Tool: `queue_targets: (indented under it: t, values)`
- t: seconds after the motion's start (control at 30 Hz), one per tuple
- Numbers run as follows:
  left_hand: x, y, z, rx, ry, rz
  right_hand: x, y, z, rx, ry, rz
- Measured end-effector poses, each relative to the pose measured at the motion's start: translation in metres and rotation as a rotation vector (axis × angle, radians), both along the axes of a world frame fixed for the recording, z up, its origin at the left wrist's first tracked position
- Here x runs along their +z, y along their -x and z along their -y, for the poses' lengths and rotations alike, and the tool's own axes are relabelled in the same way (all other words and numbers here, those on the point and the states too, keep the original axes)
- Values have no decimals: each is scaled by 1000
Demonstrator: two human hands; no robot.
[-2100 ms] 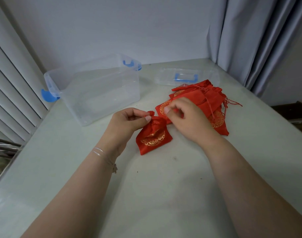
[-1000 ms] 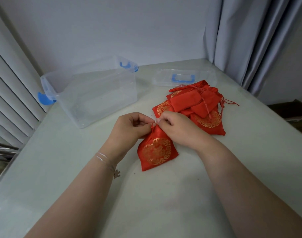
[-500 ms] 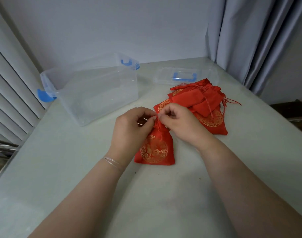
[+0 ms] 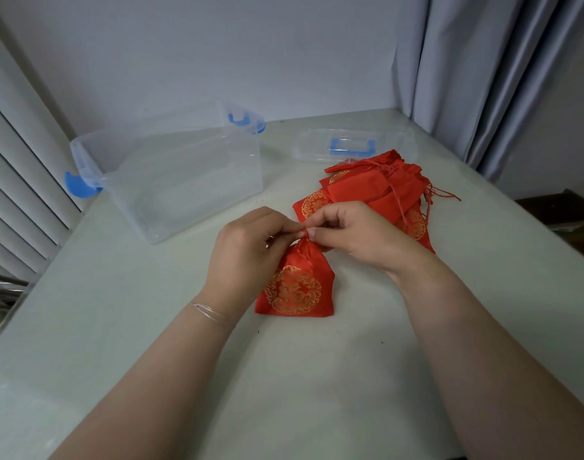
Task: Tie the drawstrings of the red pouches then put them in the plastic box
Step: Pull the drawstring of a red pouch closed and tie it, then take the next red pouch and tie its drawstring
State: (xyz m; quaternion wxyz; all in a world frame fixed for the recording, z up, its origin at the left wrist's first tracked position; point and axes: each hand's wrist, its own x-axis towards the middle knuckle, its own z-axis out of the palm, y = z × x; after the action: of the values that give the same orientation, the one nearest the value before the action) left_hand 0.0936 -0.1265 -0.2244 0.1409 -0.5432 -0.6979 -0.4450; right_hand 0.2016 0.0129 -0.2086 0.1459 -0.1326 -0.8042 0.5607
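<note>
Head view: left hand [image 4: 247, 250] and right hand [image 4: 353, 234] each pinch the gathered neck of one red pouch [image 4: 295, 287], right of the plastic box [image 4: 184, 180].

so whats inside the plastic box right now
No pouch shows through the clear plastic box; the red pouches are piled on the table beside it. Its far corners are hard to read.

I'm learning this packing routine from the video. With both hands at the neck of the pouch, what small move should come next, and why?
Probably finish pulling the knot snug. Both the left hand and right hand pinch at the gathered neck of the red pouch, which lies on the table, so tying seems unfinished. The plastic box stands open with no pouch inside, ready afterwards.
</note>
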Motion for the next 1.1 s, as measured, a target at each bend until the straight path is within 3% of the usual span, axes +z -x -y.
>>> queue_targets:
  t: [0.13, 0.33, 0.43, 0.57, 0.67, 0.8, 0.87, 1.0, 1.1]
  values:
    - [0, -1, 0, 41, -7, -13, 1, 1, 7, -59, -250, 38]
    - [2, -4, -3, 113, 36, 283, -1, 2, 5, -142, -448, 73]
    - [5, -2, -4, 71, 65, 442, -4, 7, 6, -165, -419, -5]
    - [7, 3, 0, -103, 262, 603, -8, 11, 3, -232, -247, -118]
    - [6, 5, 0, -136, 206, 695, -13, 18, 1, -271, -202, -156]
    - [6, 23, 1, 105, 82, 664, -17, 16, -32, -734, -477, -196]
    - [7, 35, 5, 221, 84, 609, -21, 10, -52, -942, -584, -125]
    - [-2, 53, 10, 364, 350, 526, -34, 9, -67, -1012, -551, 192]
    - [-16, 59, 12, 397, 519, 472, -35, 6, -69, -1005, -547, 223]
